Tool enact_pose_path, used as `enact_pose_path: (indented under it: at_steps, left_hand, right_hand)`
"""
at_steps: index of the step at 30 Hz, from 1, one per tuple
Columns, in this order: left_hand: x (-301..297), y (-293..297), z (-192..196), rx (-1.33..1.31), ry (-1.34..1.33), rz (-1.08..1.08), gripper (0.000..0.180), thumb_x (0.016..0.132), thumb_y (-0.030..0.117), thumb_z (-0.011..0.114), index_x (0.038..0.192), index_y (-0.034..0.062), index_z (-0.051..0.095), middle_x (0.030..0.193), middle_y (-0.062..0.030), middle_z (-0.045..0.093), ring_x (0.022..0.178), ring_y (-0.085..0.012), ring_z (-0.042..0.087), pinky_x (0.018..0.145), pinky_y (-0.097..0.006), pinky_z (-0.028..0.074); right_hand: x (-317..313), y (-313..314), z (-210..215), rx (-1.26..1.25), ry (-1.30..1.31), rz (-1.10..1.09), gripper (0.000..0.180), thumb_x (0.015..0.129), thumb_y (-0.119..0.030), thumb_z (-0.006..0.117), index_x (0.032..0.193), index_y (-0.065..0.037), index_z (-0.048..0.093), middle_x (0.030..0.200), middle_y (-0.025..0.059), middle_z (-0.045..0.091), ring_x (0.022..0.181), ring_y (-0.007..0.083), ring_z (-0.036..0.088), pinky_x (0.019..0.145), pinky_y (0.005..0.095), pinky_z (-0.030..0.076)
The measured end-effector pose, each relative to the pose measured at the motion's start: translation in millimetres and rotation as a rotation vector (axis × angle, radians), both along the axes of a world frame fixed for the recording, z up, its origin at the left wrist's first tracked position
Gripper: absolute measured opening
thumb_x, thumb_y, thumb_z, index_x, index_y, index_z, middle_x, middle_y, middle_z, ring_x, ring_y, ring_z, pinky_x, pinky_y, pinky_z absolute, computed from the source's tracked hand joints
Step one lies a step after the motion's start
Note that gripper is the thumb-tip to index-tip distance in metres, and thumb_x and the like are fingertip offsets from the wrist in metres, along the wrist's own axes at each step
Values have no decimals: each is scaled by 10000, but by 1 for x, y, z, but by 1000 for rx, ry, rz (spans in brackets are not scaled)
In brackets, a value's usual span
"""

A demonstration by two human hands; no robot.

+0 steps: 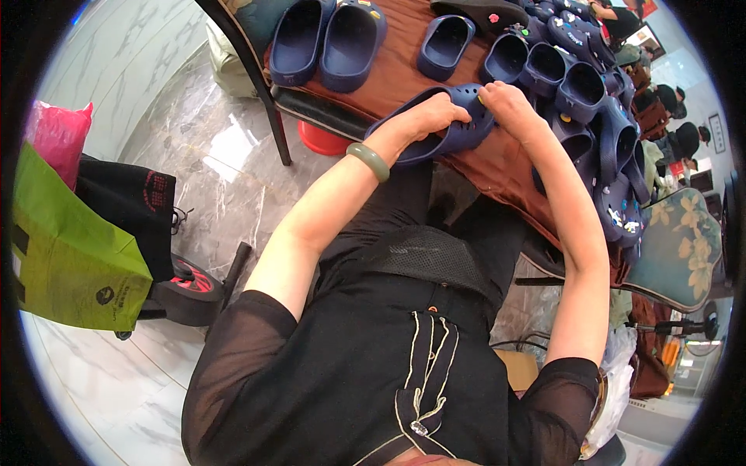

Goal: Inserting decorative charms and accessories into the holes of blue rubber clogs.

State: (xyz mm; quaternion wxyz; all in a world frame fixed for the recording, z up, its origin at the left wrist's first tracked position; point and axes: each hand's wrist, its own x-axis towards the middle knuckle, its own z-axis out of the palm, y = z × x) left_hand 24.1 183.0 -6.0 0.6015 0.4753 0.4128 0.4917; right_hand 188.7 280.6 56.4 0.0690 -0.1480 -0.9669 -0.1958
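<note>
Bracing hand: my left hand (435, 116) is curled over the opening of 1 navy clog (462, 141), gripping its upper near the rim.
Toe hand: my right hand (507, 107) grasps the perforated toe with bent fingers; a small yellow piece (482, 99) shows at the fingertips, and I cannot tell whether I pinch it or it sits in a hole.
Clog's place: at the worktop's near edge, above my lap; my hands hide whether it rests there.
Good handling: I would back the upper from inside with my left fingers, so the soft toe does not cave under my right; square pressure over a hole should serve better than a slanted push.
Likely trouble: so near the edge, a slack left grip could let the clog slip towards my knees.
Worktop: a brown cloth (404, 66) covers it; 2 clogs (353, 48) stand by the left corner, 1 lone clog (447, 48) farther in, and a crowd of clogs (581, 89) packs the right edge.
Room: glossy grey floor (249, 194), a red basin (322, 140) below the left edge, a green bag (78, 248) to my left, a floral chair (672, 252) beyond the right edge.
</note>
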Motion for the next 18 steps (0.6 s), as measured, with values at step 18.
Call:
enact_pose_path:
  at_steps: [18]
  left_hand:
    - [1, 0, -5, 50, -58, 90, 176, 755, 102, 642, 889, -10, 665, 816, -68, 658, 680, -145, 623, 625, -276, 489]
  right_hand:
    - [30, 20, -24, -537, 665, -370, 199, 855, -219, 629, 970, -62, 672, 744, 112, 664, 716, 170, 651, 646, 295, 491]
